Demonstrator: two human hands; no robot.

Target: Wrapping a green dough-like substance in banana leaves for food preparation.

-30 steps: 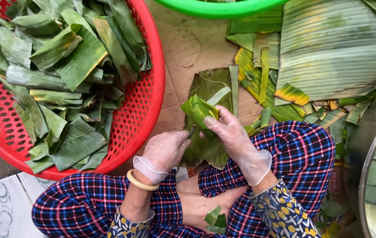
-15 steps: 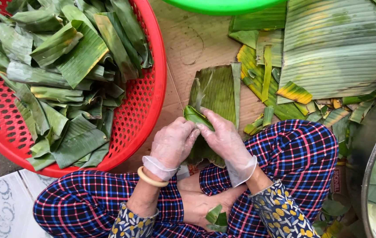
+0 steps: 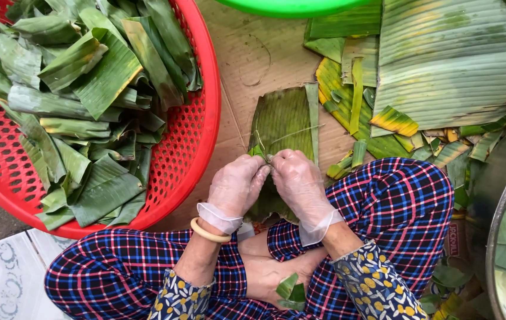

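a: from the head view, what are we holding?

b: our left hand (image 3: 236,185) and right hand (image 3: 299,181), both in clear plastic gloves, are pressed together side by side, fingertips pinching the near edge of a flat green banana leaf piece (image 3: 282,121).

a: where does it lie?

b: on the brown cardboard sheet (image 3: 253,53) before our knees, between the round red plastic basket (image 3: 202,136) of folded leaves and the large banana leaf (image 3: 454,59).
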